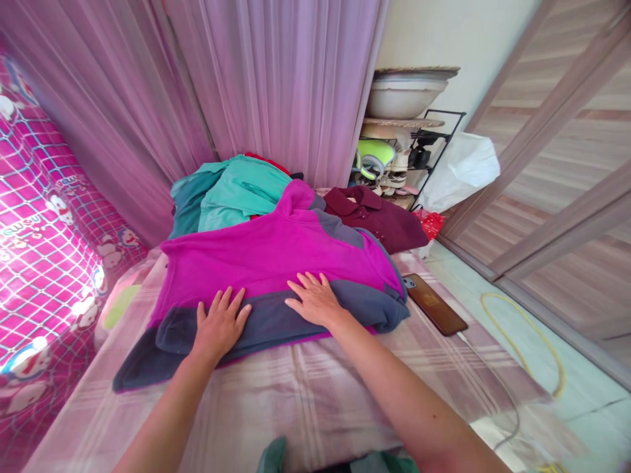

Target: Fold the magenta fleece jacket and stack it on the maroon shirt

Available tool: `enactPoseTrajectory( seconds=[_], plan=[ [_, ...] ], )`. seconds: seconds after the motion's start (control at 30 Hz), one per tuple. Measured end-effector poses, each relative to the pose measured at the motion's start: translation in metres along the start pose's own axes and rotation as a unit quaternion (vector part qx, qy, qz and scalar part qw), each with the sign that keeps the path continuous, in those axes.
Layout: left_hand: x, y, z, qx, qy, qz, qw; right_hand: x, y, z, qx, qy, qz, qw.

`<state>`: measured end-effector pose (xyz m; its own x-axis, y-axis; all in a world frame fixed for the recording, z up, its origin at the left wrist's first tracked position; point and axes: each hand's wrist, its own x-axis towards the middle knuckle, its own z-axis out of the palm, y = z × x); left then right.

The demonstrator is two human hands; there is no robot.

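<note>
Jacket [246, 256], one, magenta and grey, lay spread across one plaid sheet [256, 407]. Nearest, green cloth [271, 454] showed at the lower edge. Two bare hands were on the jacket: the left hand [219, 325] flat, fingers spread, on its grey part; the right hand [313, 301] likewise, fingers apart, resting where grey met magenta. Neither pinched the fabric. The hands stood apart from each other.

To the right, near the jacket, one phone [436, 303] lay back up, with one white cable [488, 368] at its near end. One yellow cord [547, 338] lay looped on the floor.

Beyond the jacket were one maroon garment [374, 217], at right, and teal clothing [241, 190], at left; the count of teal pieces could not be told. Farther back stood one rack [436, 167], one white bag [461, 171] beside it, and a purple curtain [280, 85].
</note>
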<state>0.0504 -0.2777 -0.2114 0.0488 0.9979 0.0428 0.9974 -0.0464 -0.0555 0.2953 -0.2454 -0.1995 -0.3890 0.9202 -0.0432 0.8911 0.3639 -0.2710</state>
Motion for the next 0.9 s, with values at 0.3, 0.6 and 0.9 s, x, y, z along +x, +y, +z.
enactPoseTrajectory(
  seconds=[0.3, 0.6, 0.9],
  plan=[
    [-0.012, -0.064, 0.002, 0.007, -0.002, -0.057, 0.998, -0.035, 0.069, -0.010, -0.049, 0.043, 0.100, 0.993],
    [-0.015, -0.053, -0.002, 0.006, 0.008, -0.062, 0.998, 0.024, 0.016, -0.030, 0.062, 0.081, 0.032, 0.994],
    [-0.016, -0.052, 0.000, -0.010, 0.012, -0.070, 0.997, 0.035, 0.016, -0.001, 0.138, 0.030, 0.089, 0.986]
  ],
)
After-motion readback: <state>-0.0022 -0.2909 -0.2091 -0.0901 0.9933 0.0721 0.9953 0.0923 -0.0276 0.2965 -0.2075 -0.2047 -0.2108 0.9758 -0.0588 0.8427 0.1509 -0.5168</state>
